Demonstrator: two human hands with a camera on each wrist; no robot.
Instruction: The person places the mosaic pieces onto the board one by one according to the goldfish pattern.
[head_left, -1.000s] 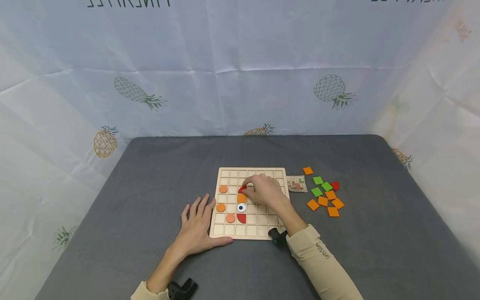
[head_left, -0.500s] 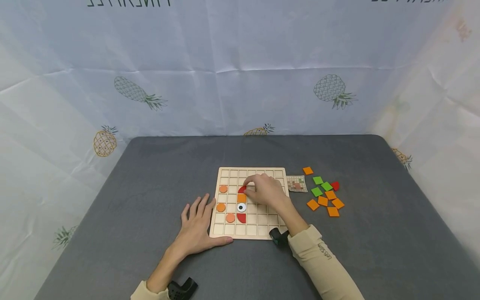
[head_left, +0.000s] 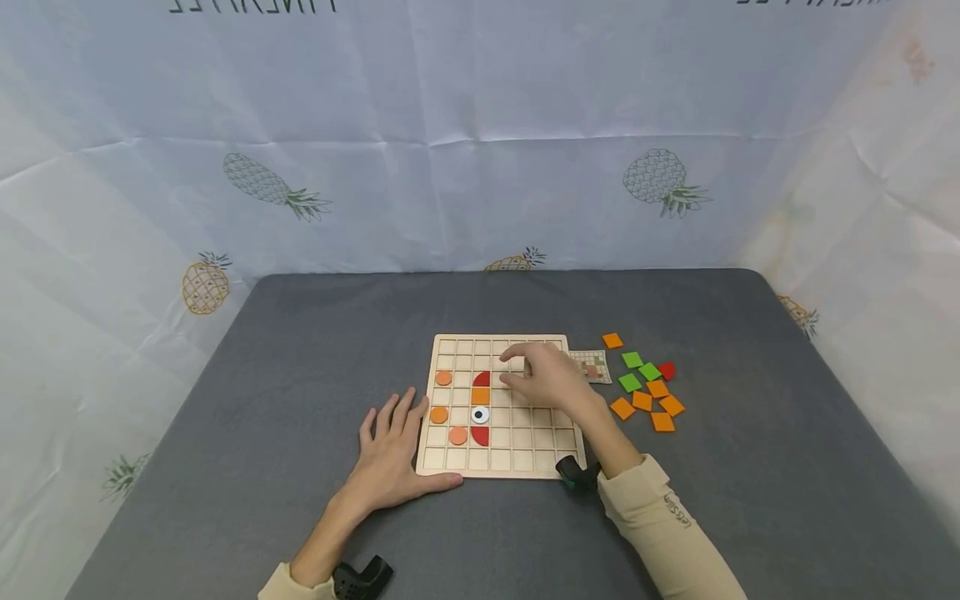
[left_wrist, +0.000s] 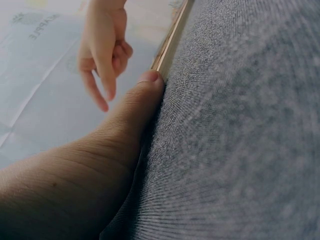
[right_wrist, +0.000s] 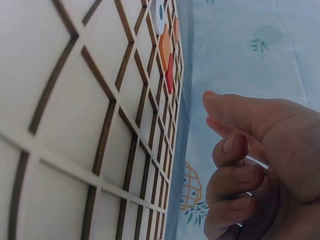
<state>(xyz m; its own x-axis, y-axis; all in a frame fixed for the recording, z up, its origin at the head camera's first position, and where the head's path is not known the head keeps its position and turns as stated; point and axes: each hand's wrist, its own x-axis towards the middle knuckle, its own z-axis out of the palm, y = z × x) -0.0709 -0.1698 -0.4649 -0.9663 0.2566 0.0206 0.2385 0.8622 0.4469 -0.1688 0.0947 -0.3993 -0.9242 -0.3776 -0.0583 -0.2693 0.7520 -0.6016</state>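
Note:
A wooden grid board lies on the table with pieces in its cells. My left hand is spread at its lower left corner, fingers along the left side and thumb touching the front edge. My right hand hovers over the board's right half, thumb and index finger apart with nothing between them, the other fingers curled in the right wrist view. Left of it, one column holds a red quarter-round piece, an orange square, a white eye disc and another red quarter-round piece.
Orange discs sit in cells near the board's left side. A small pattern card lies against its right edge, partly behind my hand. Farther right are scattered green squares, orange squares and a red piece.
My right hand has let go of the upper red quarter-round piece and moved right, leaving it in its cell above the orange square. My left hand has stayed in place.

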